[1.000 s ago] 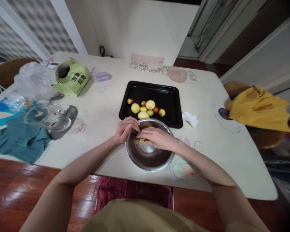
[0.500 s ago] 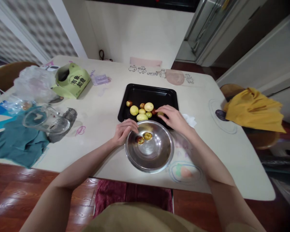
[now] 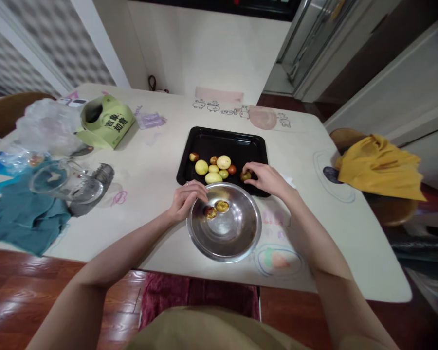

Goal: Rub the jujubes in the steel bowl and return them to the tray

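Okay, right hand (image 3: 264,179) had fingertips pinched round a brownish fruit (image 3: 245,176) at the right side of the black tray (image 3: 222,138), just left of its palm, long axis unclear, while farther-off left hand (image 3: 187,200) curled by the steel bowl (image 3: 228,240), grip unclear.

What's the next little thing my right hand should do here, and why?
I'd probably have your right hand lift the brownish-green fruit toward the steel bowl. Your fingers appear to be around it in the black tray, two brown-patched fruits lie in the bowl, and your left hand is at the bowl's rim.
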The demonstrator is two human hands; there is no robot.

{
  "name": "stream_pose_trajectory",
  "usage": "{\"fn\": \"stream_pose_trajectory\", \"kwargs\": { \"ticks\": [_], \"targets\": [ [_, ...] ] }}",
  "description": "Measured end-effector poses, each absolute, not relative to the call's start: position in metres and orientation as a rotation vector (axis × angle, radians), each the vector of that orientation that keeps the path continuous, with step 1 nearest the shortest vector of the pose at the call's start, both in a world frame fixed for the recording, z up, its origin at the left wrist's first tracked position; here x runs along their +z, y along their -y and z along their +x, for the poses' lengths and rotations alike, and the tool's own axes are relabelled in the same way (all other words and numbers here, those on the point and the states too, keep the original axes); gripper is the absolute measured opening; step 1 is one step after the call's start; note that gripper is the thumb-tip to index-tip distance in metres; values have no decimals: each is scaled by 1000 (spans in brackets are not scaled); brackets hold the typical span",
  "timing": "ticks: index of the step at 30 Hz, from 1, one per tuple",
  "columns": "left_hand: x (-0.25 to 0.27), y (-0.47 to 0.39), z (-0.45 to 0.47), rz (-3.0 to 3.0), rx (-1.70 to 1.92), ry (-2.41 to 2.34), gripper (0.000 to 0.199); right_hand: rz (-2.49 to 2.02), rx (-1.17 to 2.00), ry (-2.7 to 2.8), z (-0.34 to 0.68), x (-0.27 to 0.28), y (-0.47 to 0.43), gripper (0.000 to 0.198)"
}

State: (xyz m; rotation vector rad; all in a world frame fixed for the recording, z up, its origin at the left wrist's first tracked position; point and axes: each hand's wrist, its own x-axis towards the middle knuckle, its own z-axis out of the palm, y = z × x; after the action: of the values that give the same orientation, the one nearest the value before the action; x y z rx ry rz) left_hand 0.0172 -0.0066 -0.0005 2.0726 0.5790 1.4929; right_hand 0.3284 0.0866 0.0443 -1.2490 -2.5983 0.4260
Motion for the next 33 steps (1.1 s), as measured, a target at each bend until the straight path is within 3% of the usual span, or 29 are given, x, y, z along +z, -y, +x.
{"fn": "stream_pose_trajectory", "kwargs": {
  "ticks": [5, 12, 21, 33],
  "targets": [
    [-1, 6, 17, 2076, 1495, -584, 51, -1226, 483, 2642, 328, 40, -88, 35],
    [-2, 6, 16, 2085, 1491, -590, 52, -1110, 472, 2557, 318, 68, -64, 34],
    [-1, 7, 16, 2075, 1461, -644, 57, -482, 897, 2797, 271, 93, 9, 30],
    [-1, 7, 17, 2072, 1462, -648, 55, -325, 622, 3078, 243, 66, 30, 34]
  ]
}}
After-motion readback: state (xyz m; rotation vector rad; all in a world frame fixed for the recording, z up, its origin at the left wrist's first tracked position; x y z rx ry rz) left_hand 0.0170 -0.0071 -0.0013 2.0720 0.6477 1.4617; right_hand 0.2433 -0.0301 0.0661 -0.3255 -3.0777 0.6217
